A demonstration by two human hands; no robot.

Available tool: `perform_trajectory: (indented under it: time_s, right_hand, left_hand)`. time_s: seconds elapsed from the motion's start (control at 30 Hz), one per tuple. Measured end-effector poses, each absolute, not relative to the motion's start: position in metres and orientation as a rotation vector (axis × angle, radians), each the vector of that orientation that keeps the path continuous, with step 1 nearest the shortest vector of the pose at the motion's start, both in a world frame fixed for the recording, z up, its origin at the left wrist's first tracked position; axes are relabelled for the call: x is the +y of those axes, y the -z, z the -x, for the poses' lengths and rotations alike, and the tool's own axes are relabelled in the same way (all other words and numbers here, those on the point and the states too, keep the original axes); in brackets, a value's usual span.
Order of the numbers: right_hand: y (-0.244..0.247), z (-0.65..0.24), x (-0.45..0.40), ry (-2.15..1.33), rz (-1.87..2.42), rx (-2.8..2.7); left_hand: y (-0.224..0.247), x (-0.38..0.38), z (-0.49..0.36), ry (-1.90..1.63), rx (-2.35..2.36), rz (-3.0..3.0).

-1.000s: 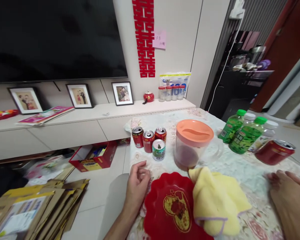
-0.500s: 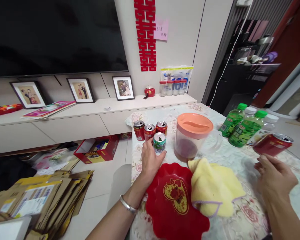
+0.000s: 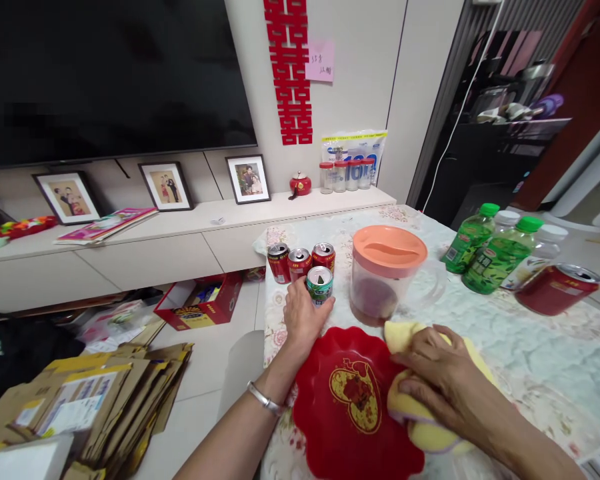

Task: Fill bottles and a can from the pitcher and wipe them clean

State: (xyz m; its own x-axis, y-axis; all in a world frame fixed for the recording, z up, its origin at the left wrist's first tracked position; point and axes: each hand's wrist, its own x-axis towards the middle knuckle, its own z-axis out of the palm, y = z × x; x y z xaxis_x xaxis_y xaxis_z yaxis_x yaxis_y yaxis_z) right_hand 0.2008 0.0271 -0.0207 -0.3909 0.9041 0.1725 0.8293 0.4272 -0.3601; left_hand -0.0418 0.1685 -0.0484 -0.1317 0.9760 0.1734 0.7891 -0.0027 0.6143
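Observation:
My left hand (image 3: 306, 319) is wrapped round a small green and white drink can (image 3: 320, 285), upright on the table, its top opened. Just behind that can stand three red cans (image 3: 299, 265), close together. My right hand (image 3: 437, 373) lies over a yellow cloth (image 3: 425, 430) with purple edging, its fingers curled into the fabric. Between my forearms is a red scalloped tray (image 3: 330, 433) with a gold heart-shaped print. A clear pitcher (image 3: 375, 293) with an orange lid stands beyond the cloth.
Green-capped bottles (image 3: 500, 260) and clear white-capped bottles (image 3: 545, 247) stand at the table's right, beside a red can (image 3: 557, 290) larger in view. Behind the table runs a low cabinet (image 3: 250, 213) with photo frames and jars. Flattened cardboard (image 3: 95, 400) lies on the floor left.
My right hand has moved left from beside the large red can onto the yellow cloth, bunching it. My left hand stays on the green can.

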Motion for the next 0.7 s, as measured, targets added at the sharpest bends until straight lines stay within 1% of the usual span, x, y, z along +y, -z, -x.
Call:
perform_trajectory:
  time_s: [0.13,0.2,0.3,0.37,0.53,0.63,0.7]
  right_hand:
    - [0.026,-0.217,0.026,0.108,1.615,-2.242]
    - [0.025,-0.217,0.022,0.179,1.58,-2.183]
    - [0.024,-0.205,0.018,-0.022,1.471,-2.193]
    - [0.026,-0.196,0.02,-0.168,1.504,-2.212]
    - [0.034,-0.185,0.032,-0.322,1.985,-2.247]
    - [0.035,-0.178,0.036,-0.431,2.143,-2.283]
    - [0.035,-0.171,0.037,-0.437,2.203,-2.297]
  left_hand:
    - [0.048,0.17,0.044,-0.809,2.0,-1.822]
    - [0.048,0.17,0.045,-0.787,2.011,-1.824]
    - [0.05,0.171,0.047,-0.757,2.025,-1.844]
    - [0.05,0.172,0.047,-0.734,2.041,-1.861]
    - [0.049,0.174,0.048,-0.664,2.069,-1.941]
    - [0.048,0.172,0.051,-0.626,2.067,-1.986]
    - [0.047,0.171,0.053,-0.614,2.061,-2.008]
